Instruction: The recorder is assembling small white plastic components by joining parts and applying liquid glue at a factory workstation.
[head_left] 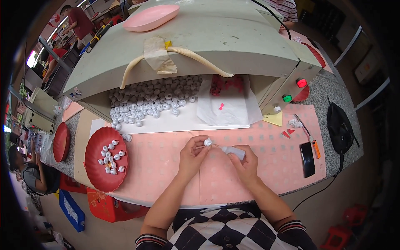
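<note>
Between the fingertips of my left hand [191, 153] is a small white rounded piece [207, 142], held above the pink mat [166, 183]. My right hand [246, 164] is wrapped round a translucent squeeze bottle [234, 151]. The bottle lies nearly level, and its thin tip points left at the white piece; whether the two touch I cannot tell. To my left, a red scalloped plate [93, 171] holds several similar white pieces [109, 156].
Ahead stands a grey metal housing [250, 46] with many white pieces [154, 93] and a white sheet bearing small red pieces [227, 110] in its opening. A phone [307, 159], an orange lighter [316, 149] and a black bag [339, 129] lie at right. Red stools [104, 208] stand below left.
</note>
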